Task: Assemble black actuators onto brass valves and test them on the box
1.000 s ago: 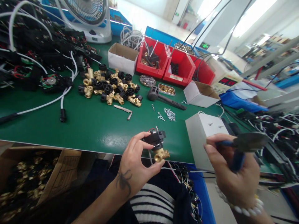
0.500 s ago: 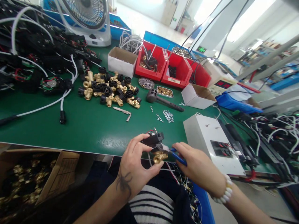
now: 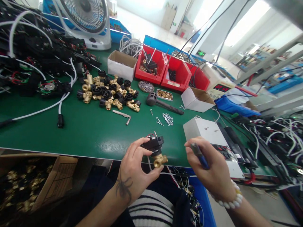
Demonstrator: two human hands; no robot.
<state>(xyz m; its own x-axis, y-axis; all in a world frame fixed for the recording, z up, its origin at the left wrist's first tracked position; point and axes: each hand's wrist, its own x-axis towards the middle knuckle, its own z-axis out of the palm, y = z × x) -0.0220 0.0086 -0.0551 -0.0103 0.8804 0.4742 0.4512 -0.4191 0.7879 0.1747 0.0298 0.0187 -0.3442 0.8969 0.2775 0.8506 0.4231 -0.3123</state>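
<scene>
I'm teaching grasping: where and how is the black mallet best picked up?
Likely by the ribbed end of its handle, coming from the near right: the black mallet lies flat, its bulky head leftmost, its slim handle slanting rightward and nearer.

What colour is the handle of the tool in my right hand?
Blue; the handle shows best in the head view.

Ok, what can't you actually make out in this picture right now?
All in the head view:
Blue-handled tool: blurred, mostly hidden by the right hand.
Brass-and-black assembly: left end covered by the left hand's fingers; far side turned away.
Red display: digits too small and blurred.
Fan: top cut off by the upper edge.
Cardboard box: cut off by the left edge.
</scene>
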